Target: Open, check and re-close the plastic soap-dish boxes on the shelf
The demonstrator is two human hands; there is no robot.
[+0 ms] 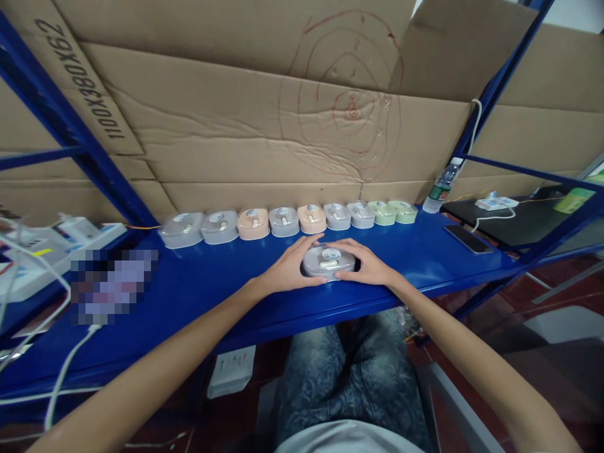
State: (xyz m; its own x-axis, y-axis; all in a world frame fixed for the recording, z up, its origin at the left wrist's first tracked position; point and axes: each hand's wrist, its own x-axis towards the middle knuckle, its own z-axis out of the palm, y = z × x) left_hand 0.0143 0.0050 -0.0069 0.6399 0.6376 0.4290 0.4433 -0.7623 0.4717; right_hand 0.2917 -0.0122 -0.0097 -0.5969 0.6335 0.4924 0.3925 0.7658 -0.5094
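A grey lidded plastic box (316, 259) with a round label and a pale clip on its lid rests on the blue shelf (198, 277) in front of me. My left hand (290, 267) wraps its left side, thumb along the front. My right hand (370, 264) grips the right side, with its thumb at the front too. Behind my hands stands a row of similar lidded boxes in several colours, among them a grey box (183, 230), an orange box (253, 224) and a green box (402, 212).
At the right stand a water bottle (441, 189) and a dark phone (468, 240). On the left lie a pixelated device (116, 286) with a white cable and some power strips (28, 277). A cardboard wall (226, 119) closes the back, between blue posts.
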